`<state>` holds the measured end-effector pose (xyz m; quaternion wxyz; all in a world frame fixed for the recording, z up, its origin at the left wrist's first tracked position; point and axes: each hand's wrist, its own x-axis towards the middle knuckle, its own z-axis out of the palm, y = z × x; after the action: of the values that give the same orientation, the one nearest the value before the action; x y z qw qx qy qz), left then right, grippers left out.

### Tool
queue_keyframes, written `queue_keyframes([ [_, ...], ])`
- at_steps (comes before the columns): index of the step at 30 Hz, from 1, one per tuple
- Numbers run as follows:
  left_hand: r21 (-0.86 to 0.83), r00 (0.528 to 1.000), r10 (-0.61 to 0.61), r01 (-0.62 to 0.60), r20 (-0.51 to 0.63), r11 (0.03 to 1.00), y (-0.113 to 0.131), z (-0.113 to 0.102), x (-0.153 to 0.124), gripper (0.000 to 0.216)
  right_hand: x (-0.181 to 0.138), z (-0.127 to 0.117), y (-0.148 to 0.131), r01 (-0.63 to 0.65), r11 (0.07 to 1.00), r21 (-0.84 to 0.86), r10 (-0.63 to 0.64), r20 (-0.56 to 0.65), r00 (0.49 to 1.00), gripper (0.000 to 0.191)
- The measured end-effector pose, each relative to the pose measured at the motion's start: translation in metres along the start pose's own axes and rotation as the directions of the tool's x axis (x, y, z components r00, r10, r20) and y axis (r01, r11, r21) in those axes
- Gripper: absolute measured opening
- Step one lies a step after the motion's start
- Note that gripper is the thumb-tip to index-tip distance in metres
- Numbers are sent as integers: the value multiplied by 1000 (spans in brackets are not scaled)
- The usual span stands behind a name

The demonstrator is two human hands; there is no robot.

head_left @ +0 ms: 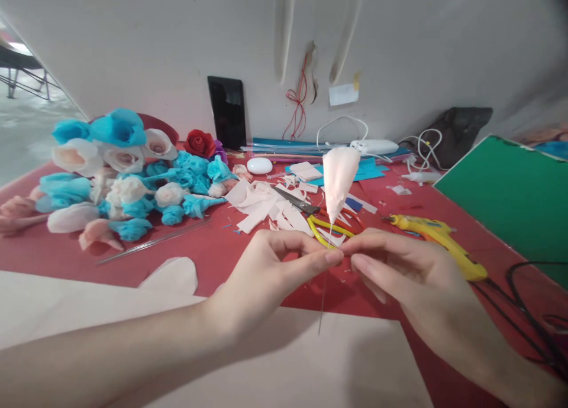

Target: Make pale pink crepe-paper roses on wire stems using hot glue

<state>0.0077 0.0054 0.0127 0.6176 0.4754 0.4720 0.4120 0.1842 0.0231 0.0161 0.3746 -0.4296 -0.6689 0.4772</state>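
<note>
My left hand (275, 266) and my right hand (399, 266) meet at the fingertips over the red table (213, 248), both pinching a thin wire stem (321, 304) that hangs down below them. On top of the stem stands a pale pink paper cone bud (339, 180), pointing downward into the pinch. Just behind the fingers lie yellow-handled scissors (328, 227).
A heap of blue, white and pink paper flowers (124, 183) fills the left. Paper scraps (266, 204) lie mid-table. A yellow glue gun (444, 242) with black cord lies right, beside a green board (510, 195). Pale paper sheets (288, 366) cover the front edge. A phone (227, 112) leans on the wall.
</note>
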Motion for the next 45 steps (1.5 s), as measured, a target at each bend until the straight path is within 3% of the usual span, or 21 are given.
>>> queue_keyframes([
  [4,91,1000,1,-3,16,996,2,1,-3,26,0,0,-6,60,994,-90,-70,-108,992,10],
  [8,185,999,52,-54,15,981,-1,2,-4,23,-1,1,-9,16,988,-151,-32,-105,994,4],
  [13,269,998,62,-55,-15,962,-2,3,-1,23,0,2,-9,5,983,-185,-33,-153,988,9],
  [20,226,999,40,-38,-6,973,0,1,-1,25,-2,0,-11,155,951,-268,-183,-85,979,16],
  [23,164,1000,11,-9,-10,986,1,1,-1,25,1,-4,-9,160,932,-324,-199,-93,975,15],
  [29,109,1000,-3,3,-4,994,-1,0,0,22,20,-10,13,132,764,-632,-144,32,989,14],
  [32,114,1000,-5,7,-21,994,-1,-2,-1,23,26,-15,22,121,693,-710,-166,7,986,13],
  [35,90,1000,-6,9,-28,996,-1,-2,-2,23,28,-20,22,106,654,-749,-192,-30,981,35],
  [37,64,1000,-9,10,-12,998,-1,-2,-1,23,28,-23,18,113,671,-733,-203,-35,979,32],
  [39,44,1000,-12,12,6,999,0,-1,-1,23,27,-23,12,145,705,-694,-218,-18,976,11],
  [40,35,1000,-10,10,7,999,0,0,0,22,26,-22,9,165,741,-650,-216,1,976,20],
  [42,25,1000,-1,1,7,1000,0,1,0,21,22,-20,4,173,855,-489,-170,52,984,23],
  [45,33,1000,-12,12,-8,999,-1,1,-1,20,15,-12,1,49,989,-143,-32,119,992,13],
])
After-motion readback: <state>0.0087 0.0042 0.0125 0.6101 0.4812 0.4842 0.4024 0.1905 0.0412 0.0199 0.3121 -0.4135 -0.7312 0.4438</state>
